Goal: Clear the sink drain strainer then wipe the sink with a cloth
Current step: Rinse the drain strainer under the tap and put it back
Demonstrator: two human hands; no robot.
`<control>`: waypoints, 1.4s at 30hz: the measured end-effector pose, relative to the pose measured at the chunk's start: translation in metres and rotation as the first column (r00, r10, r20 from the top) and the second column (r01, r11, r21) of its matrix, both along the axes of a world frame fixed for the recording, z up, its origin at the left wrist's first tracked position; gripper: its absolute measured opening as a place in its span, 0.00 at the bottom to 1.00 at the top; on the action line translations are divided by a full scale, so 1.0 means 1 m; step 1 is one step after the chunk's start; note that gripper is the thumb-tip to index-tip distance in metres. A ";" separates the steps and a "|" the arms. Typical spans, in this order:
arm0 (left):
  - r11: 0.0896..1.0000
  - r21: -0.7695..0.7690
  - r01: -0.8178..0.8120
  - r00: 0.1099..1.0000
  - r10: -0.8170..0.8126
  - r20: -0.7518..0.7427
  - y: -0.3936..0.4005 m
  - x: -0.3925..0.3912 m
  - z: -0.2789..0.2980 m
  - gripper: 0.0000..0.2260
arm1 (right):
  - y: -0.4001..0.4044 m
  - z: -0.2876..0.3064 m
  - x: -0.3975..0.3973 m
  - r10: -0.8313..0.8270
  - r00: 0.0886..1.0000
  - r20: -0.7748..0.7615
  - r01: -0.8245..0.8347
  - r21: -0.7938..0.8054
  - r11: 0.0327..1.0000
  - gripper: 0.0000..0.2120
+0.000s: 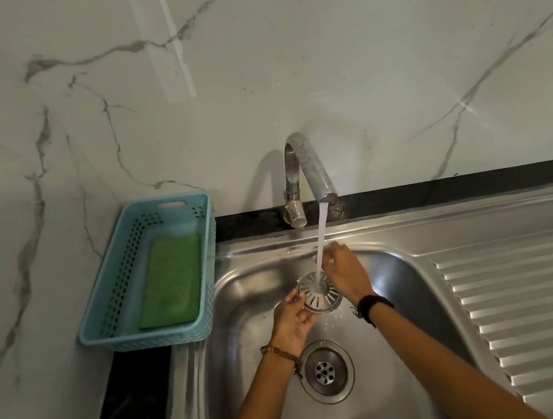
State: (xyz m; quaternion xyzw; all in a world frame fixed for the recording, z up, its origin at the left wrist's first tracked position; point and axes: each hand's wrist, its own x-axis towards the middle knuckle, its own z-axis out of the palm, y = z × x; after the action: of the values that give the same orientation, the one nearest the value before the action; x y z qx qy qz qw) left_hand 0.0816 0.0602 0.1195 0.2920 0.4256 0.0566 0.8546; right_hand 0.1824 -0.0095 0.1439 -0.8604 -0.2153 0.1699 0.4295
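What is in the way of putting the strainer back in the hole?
Nothing visible. The strainer, held under the running water by both hands, sits above the open drain, with only bare sink floor between them.

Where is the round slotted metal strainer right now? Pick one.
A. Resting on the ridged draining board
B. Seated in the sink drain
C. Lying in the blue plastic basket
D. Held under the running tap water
D: the round slotted metal strainer is held by the left hand under the tap's stream, above the open sink drain.
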 end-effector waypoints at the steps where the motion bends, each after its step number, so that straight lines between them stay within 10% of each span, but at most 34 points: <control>1: 1.000 0.001 -0.010 1.000 0.010 -0.002 -0.001 -0.002 0.000 0.15 | -0.006 -0.004 -0.004 0.011 0.992 -0.128 -0.017 -0.051 0.999 0.10; 9: 1.000 0.004 0.003 0.999 -0.003 0.051 0.002 -0.009 0.010 0.16 | -0.042 0.009 -0.007 0.239 0.905 -0.350 -0.138 0.291 0.947 0.09; 17: 0.999 -0.032 -0.001 0.994 0.005 0.112 0.009 -0.010 0.025 0.10 | -0.047 0.012 -0.001 0.378 0.924 -0.056 -0.367 0.149 0.918 0.04; 24: 0.983 0.182 0.022 0.992 -0.044 0.119 0.008 -0.009 0.036 0.21 | -0.044 0.007 -0.011 0.121 0.858 -0.498 0.079 0.361 0.929 0.12; 32: 0.982 0.189 0.012 0.998 -0.001 -0.057 -0.004 -0.022 0.021 0.15 | -0.041 0.006 -0.033 0.117 0.982 -0.147 -0.053 0.379 0.924 0.16; 38: 0.887 0.459 0.054 0.996 -0.014 -0.090 -0.006 -0.023 0.032 0.09 | -0.048 -0.014 -0.029 0.007 0.807 -0.590 0.225 0.319 0.921 0.11; 42: 0.919 0.394 0.027 0.990 0.030 -0.137 -0.002 -0.024 0.036 0.05 | -0.033 -0.009 -0.033 -0.028 0.839 -0.543 0.194 0.251 0.948 0.10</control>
State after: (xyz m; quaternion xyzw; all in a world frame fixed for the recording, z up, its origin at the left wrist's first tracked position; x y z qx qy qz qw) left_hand 0.0573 0.0581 0.1551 0.4612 0.4645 0.1212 0.7462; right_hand 0.1489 -0.0424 0.1353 -0.7164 -0.0599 0.3421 0.6051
